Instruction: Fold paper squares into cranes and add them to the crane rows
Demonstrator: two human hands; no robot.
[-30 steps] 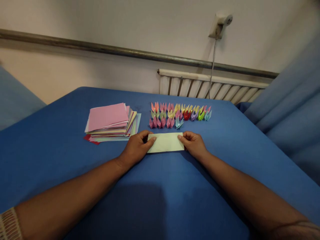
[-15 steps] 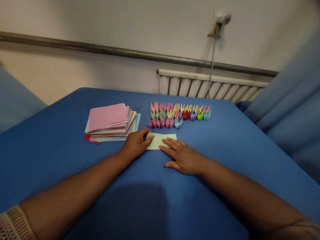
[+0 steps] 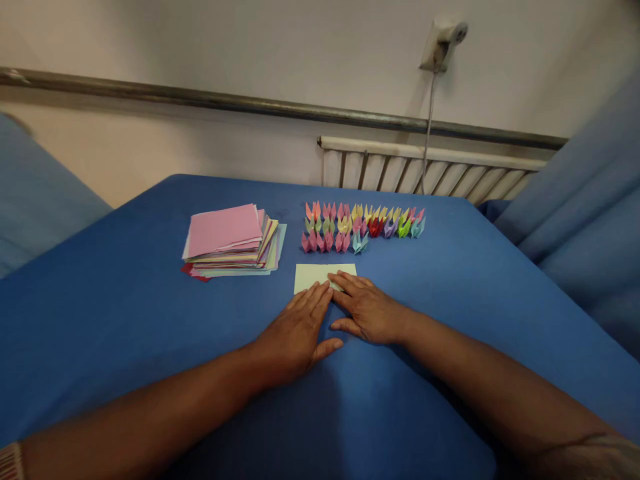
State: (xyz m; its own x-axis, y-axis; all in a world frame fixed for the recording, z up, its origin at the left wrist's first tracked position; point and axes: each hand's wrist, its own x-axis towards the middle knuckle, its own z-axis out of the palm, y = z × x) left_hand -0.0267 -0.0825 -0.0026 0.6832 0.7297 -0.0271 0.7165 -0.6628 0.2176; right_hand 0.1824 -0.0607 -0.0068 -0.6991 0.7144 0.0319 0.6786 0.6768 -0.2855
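Note:
A pale green paper, folded to a rectangle, lies flat on the blue-covered table. My left hand lies flat with its fingertips on the paper's near edge and its thumb out to the side. Over the right part of the same paper rests my right hand, fingers stretched out and thumb apart. The fingertips of both hands almost meet at the near edge, and they cover part of it.
Beyond the paper stand rows of small folded paper cranes in many colours. A stack of coloured paper sheets sits to the left. Behind the table are a wall rail, a radiator and a corded socket; blue curtains hang at the sides.
My left hand has let go of the paper's left end and moved toward me and to the right, onto the near edge. My right hand stays on the paper. The view has shifted slightly.

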